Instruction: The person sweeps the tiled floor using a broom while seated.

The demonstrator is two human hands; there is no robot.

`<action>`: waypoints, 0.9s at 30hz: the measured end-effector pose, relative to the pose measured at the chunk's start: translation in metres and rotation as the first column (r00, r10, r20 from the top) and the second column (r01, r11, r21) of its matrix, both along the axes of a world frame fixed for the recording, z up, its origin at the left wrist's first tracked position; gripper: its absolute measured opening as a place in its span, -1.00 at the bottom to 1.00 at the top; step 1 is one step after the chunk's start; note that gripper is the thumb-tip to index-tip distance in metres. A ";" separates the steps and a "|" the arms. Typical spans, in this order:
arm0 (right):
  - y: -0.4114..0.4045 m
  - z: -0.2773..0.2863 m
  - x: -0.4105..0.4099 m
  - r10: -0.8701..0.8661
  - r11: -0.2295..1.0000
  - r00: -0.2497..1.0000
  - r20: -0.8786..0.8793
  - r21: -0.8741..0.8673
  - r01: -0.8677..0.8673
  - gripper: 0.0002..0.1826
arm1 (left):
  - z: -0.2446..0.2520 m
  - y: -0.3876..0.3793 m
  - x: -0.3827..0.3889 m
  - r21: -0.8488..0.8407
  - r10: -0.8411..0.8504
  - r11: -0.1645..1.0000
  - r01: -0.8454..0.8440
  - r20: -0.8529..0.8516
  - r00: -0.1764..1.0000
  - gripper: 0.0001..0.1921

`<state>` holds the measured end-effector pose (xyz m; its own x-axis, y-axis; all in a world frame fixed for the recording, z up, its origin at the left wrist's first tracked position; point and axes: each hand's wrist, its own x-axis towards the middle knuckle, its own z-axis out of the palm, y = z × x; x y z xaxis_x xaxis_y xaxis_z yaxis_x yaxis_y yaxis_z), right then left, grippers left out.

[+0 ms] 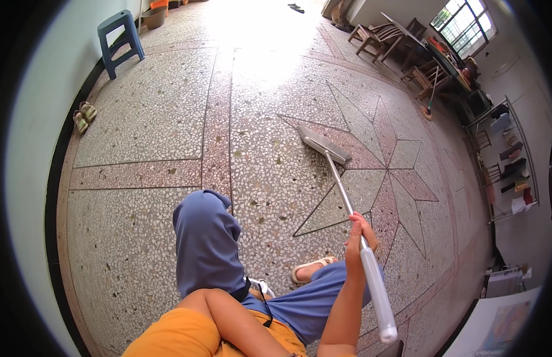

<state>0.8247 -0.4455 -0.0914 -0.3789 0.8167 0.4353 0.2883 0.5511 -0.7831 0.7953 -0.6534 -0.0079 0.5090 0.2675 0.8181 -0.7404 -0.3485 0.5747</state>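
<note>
My right hand point(361, 236) is wrapped around the metal handle of a broom point(343, 187), just above its pale plastic grip point(378, 290). The broom slants away from me, and its grey bristle head point(324, 145) rests on the terrazzo floor point(267, 178), over a pink point of an inlaid star. My left forearm point(244, 319) crosses my body toward the lower edge, and the left hand itself is out of view. My blue trouser legs point(207, 245) are spread apart, with a sandalled foot point(312, 270) between them and the broom.
A blue plastic stool point(120, 42) and a pair of shoes point(84, 117) stand along the left wall. Wooden chairs point(373, 38), a mop point(428, 111) and a metal rack hung with cloths point(515, 160) line the right side. Black slippers point(296, 8) lie at the far end.
</note>
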 end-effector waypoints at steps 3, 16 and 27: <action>0.005 -0.010 -0.021 0.072 0.996 0.991 -0.114 0.050 -0.067 -0.82 | 0.009 -0.004 -0.015 -0.030 0.057 0.998 -0.058 -0.038 0.998 -0.81; -0.061 0.040 -0.091 0.107 0.917 0.967 0.232 0.352 -0.185 -0.82 | -0.024 0.031 -0.113 -0.153 0.926 -0.112 -0.982 -0.376 -0.047 -0.38; -0.080 0.029 -0.105 0.714 0.690 0.652 0.255 -0.094 -0.718 -0.73 | 0.057 -0.059 -0.183 -0.221 0.994 0.000 -0.975 0.103 -0.024 -0.64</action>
<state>0.7197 -0.5251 -0.0627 -0.9392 0.2400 0.2455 -0.0172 0.6814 -0.7317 0.6128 -0.7119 0.0494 -0.4525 0.4197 0.7868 0.2314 -0.7968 0.5581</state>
